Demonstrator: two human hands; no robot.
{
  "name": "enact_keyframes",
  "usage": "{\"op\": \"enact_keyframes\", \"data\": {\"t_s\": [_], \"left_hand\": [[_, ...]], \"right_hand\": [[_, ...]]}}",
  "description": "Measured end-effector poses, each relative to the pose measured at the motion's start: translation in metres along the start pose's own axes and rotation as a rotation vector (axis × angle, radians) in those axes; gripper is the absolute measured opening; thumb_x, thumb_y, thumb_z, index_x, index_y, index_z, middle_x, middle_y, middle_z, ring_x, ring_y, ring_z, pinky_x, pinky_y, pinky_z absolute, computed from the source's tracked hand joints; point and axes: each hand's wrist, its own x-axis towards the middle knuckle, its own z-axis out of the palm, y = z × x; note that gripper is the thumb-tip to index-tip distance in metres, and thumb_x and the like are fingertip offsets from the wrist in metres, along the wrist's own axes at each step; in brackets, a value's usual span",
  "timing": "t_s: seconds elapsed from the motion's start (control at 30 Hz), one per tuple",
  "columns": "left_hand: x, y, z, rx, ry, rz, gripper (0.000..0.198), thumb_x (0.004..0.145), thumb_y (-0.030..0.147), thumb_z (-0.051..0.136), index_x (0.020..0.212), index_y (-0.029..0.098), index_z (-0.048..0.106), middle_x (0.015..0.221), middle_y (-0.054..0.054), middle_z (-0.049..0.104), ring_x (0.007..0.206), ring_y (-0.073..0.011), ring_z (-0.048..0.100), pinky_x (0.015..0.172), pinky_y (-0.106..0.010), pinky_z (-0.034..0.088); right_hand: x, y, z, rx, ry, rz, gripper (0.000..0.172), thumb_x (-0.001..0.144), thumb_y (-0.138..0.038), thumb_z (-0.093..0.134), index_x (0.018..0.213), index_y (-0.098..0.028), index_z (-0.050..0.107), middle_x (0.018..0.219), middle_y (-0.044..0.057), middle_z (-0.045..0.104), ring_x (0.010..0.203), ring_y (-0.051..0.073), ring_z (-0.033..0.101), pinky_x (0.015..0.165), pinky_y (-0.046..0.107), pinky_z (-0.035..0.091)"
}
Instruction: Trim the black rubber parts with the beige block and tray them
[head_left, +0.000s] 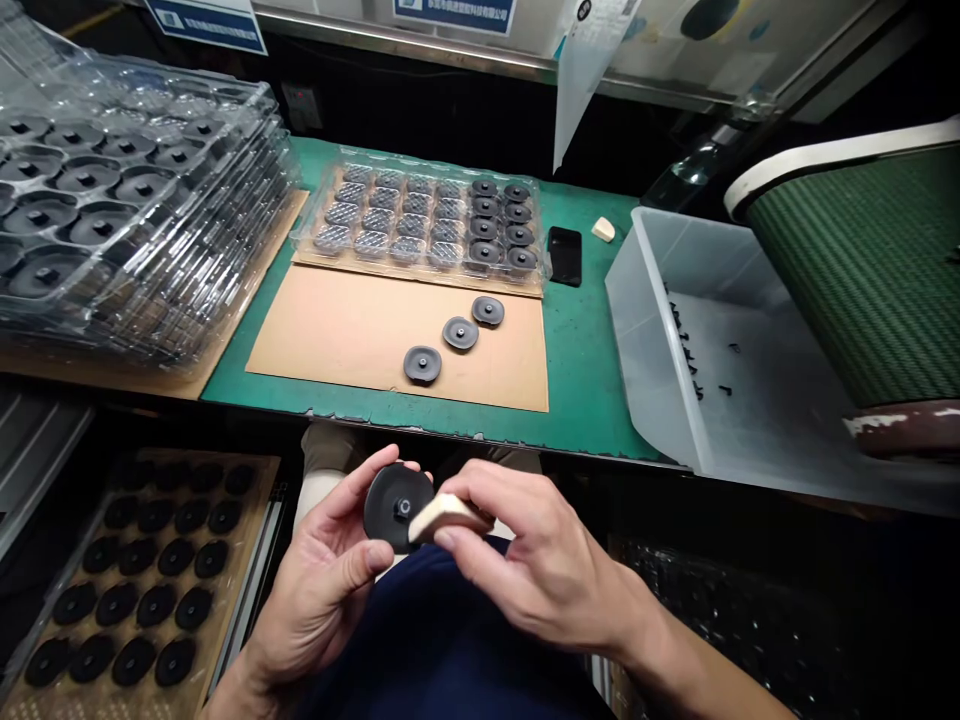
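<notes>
My left hand [330, 565] is closed around the edge of a round black dished part [386, 505] with a small raised hub at its centre. In my right hand [536, 545] a pale cream block [446, 515], perhaps a sanding or sponge pad, is pinched between thumb and fingers. The block's end touches or overlaps the dished part beside its hub. Both hands are over my lap, in front of the table edge. Three similar black parts [460, 333] lie in a slanting row on a cardboard sheet [337, 325].
A clear tray [409, 215] behind the cardboard has black parts in its right columns. Tall stacked trays [172, 220] stand left, and another filled tray [142, 550] sits lower left. A phone [565, 256], a cream piece [603, 229], a plastic bin [660, 350] and a green conveyor belt [862, 260] are right.
</notes>
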Motion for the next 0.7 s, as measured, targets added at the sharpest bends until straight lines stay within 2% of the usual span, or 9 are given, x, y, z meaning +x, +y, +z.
{"op": "enact_keyframes", "data": {"t_s": [0.13, 0.23, 0.3, 0.43, 0.57, 0.6, 0.7], "left_hand": [[-0.004, -0.002, -0.001, -0.042, 0.025, -0.086, 0.064, 0.081, 0.031, 0.086, 0.141, 0.031, 0.066, 0.128, -0.006, 0.075, 0.111, -0.0168, 0.072, 0.097, -0.017, 0.053], [-0.005, -0.003, 0.003, -0.107, 0.064, -0.063, 0.054, 0.085, 0.033, 0.082, 0.138, 0.029, 0.069, 0.125, -0.007, 0.077, 0.102, -0.0164, 0.075, 0.094, -0.019, 0.057], [-0.005, -0.004, 0.007, -0.146, 0.112, -0.061, 0.045, 0.089, 0.032, 0.078, 0.133, 0.027, 0.072, 0.122, -0.007, 0.078, 0.099, -0.0162, 0.076, 0.091, -0.019, 0.058], [-0.005, -0.002, 0.016, -0.162, 0.126, -0.078, 0.039, 0.089, 0.031, 0.077, 0.128, 0.023, 0.075, 0.115, -0.008, 0.08, 0.093, -0.0161, 0.077, 0.084, -0.017, 0.06], [-0.007, 0.003, 0.023, -0.179, 0.18, -0.053, 0.038, 0.091, 0.031, 0.075, 0.129, 0.023, 0.075, 0.118, -0.007, 0.079, 0.096, -0.0164, 0.077, 0.086, -0.017, 0.06], [-0.008, 0.003, 0.023, -0.179, 0.178, -0.051, 0.038, 0.091, 0.031, 0.075, 0.129, 0.023, 0.075, 0.119, -0.007, 0.079, 0.095, -0.0162, 0.077, 0.086, -0.017, 0.06], [-0.008, 0.004, 0.021, -0.159, 0.136, -0.043, 0.039, 0.09, 0.031, 0.076, 0.129, 0.022, 0.075, 0.119, -0.008, 0.079, 0.096, -0.0159, 0.077, 0.087, -0.016, 0.059]], "right_hand": [[0.0, 0.001, 0.0, -0.139, 0.119, -0.049, 0.016, 0.104, -0.013, 0.052, 0.114, -0.018, 0.063, 0.102, 0.007, 0.062, 0.091, 0.021, 0.056, 0.082, 0.036, 0.042], [-0.003, -0.004, 0.0, -0.063, 0.013, 0.003, 0.01, 0.102, -0.015, 0.053, 0.096, -0.018, 0.061, 0.083, 0.002, 0.055, 0.075, 0.018, 0.05, 0.071, 0.033, 0.039], [-0.006, -0.008, 0.0, -0.043, -0.038, 0.033, 0.015, 0.101, -0.015, 0.053, 0.087, -0.019, 0.057, 0.077, 0.001, 0.05, 0.07, 0.016, 0.046, 0.066, 0.032, 0.036], [-0.009, -0.012, 0.002, -0.17, 0.09, 0.053, 0.012, 0.101, -0.014, 0.05, 0.095, -0.018, 0.059, 0.088, 0.004, 0.054, 0.08, 0.019, 0.05, 0.074, 0.034, 0.038], [-0.009, -0.014, 0.003, -0.019, -0.051, 0.084, 0.018, 0.101, -0.017, 0.052, 0.083, -0.019, 0.051, 0.075, 0.0, 0.047, 0.068, 0.015, 0.043, 0.065, 0.032, 0.033], [-0.009, -0.015, 0.004, -0.02, -0.041, 0.078, 0.018, 0.101, -0.017, 0.052, 0.083, -0.019, 0.051, 0.075, -0.001, 0.047, 0.068, 0.015, 0.043, 0.065, 0.032, 0.033], [-0.008, -0.017, 0.005, -0.117, 0.101, 0.053, 0.015, 0.101, -0.015, 0.049, 0.087, -0.018, 0.054, 0.081, 0.001, 0.05, 0.072, 0.016, 0.045, 0.069, 0.032, 0.035]]}}
